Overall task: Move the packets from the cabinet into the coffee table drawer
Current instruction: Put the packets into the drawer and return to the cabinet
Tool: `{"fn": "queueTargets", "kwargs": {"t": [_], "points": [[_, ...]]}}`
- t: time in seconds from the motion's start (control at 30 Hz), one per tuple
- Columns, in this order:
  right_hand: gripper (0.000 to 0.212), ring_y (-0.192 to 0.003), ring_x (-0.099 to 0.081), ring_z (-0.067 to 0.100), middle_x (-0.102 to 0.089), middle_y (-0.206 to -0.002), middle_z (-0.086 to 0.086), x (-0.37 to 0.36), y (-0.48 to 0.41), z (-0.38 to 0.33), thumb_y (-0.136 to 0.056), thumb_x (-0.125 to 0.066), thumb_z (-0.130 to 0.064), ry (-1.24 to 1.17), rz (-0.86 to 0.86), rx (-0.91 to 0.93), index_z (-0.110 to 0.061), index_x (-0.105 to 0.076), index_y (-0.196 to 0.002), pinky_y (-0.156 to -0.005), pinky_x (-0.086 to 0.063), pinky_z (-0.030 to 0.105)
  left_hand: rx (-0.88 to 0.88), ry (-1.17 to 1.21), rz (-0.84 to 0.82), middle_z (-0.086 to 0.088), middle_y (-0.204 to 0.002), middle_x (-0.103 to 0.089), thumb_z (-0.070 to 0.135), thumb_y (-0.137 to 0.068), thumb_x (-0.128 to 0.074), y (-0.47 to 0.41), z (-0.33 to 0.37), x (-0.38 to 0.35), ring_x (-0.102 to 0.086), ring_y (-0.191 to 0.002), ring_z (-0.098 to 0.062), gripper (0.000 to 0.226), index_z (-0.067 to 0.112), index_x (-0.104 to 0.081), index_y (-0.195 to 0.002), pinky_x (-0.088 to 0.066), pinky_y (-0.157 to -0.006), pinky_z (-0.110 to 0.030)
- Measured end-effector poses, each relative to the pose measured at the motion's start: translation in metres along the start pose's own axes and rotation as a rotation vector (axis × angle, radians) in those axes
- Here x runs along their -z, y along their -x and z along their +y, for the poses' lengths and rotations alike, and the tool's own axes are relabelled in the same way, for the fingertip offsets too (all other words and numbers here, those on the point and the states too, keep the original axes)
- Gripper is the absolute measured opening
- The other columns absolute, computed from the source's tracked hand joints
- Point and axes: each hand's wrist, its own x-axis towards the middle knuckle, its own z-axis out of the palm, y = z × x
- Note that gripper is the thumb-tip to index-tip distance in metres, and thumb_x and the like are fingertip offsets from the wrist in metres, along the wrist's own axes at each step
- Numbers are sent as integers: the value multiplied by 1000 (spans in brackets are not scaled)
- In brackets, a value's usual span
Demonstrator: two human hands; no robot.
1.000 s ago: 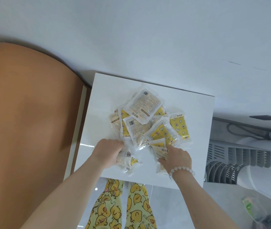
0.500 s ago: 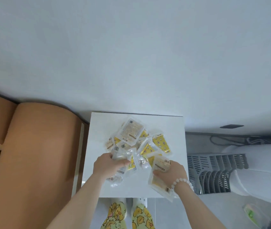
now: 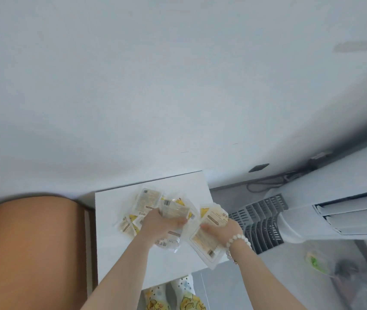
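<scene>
Several clear plastic packets [image 3: 146, 201] with yellow and beige labels lie in a pile on the white cabinet top [image 3: 115, 249]. My left hand [image 3: 160, 224] grips a bunch of packets from the middle of the pile. My right hand [image 3: 225, 229], with a white bead bracelet at the wrist, holds several packets [image 3: 202, 242] at the pile's right side, and these hang past the cabinet's right edge. The coffee table drawer is not in view.
A brown sofa arm [image 3: 32, 249] stands against the cabinet's left side. A white fan heater with a grey grille [image 3: 265, 222] lies on the floor to the right, cables behind it. A white wall [image 3: 178, 86] fills the upper view.
The view has tilted upward and to the left. Both hands have gathered more packets: the left now grips a thicker bunch, and the right has lifted its packets off the pile's right side.
</scene>
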Motion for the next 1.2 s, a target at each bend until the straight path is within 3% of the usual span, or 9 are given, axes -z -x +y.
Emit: {"fn": "queueTargets", "kwargs": {"t": [0.17, 0.33, 0.57, 0.73, 0.9, 1.03, 1.2], "points": [[38, -90, -67, 20, -71, -95, 2, 4, 15, 9, -67, -82, -35, -237, 56, -34, -17, -70, -98, -86, -55, 38, -8, -15, -44, -3, -85, -74, 28, -64, -86, 1, 16, -9, -71, -74, -15, 33, 14, -71, -90, -53, -59, -25], [38, -89, -68, 19, -72, -93, 1, 12, 37, 32, -66, -84, -31, -444, 110, -100, -15, -70, -99, -87, -55, 38, -17, -61, -111, 0, -84, -69, 32, -67, -83, 5, 37, -34, -66, -76, -16, 34, 15, -66, -91, -50, -58, -26], [41, -82, -68, 16, -72, -91, 0, 51, 79, 76, -67, -84, -33, -674, 243, -167, -14, -69, -100, -71, -55, 28, -99, -184, -297, -1, -83, -69, 30, -70, -81, 37, 55, -93, -66, -76, -17, 25, 18, -63, -82, -49, -57, -27], [23, -79, -66, 15, -70, -85, -2, 67, 112, 95, -70, -82, -30, -760, 301, -150, -21, -65, -83, -73, -54, 28, -149, -230, -337, -1, -84, -68, 28, -70, -82, 57, 62, -118, -66, -79, -19, 24, 19, -62, -80, -50, -61, -27], [22, -76, -63, 14, -66, -81, -4, 82, 140, 124, -72, -81, -28, -805, 386, -117, -23, -60, -77, -70, -52, 27, -208, -261, -380, -2, -87, -69, 30, -69, -82, 91, 56, -145, -66, -80, -19, 25, 19, -62, -80, -50, -60, -27], [24, -73, -62, 11, -67, -82, -5, 78, 168, 146, -72, -81, -30, -859, 386, -100, -20, -64, -87, -57, -47, 21, -216, -276, -363, -3, -90, -68, 32, -68, -82, 119, 34, -159, -66, -86, -23, 28, 19, -61, -81, -51, -65, -29], [39, -80, -67, 14, -71, -92, -1, 63, 211, 201, -66, -84, -34, -966, 431, -183, -17, -68, -97, -64, -52, 24, -214, -395, -442, -5, -89, -70, 30, -66, -84, 157, 1, -188, -68, -82, -22, 33, 15, -67, -89, -55, -73, -34]]}}
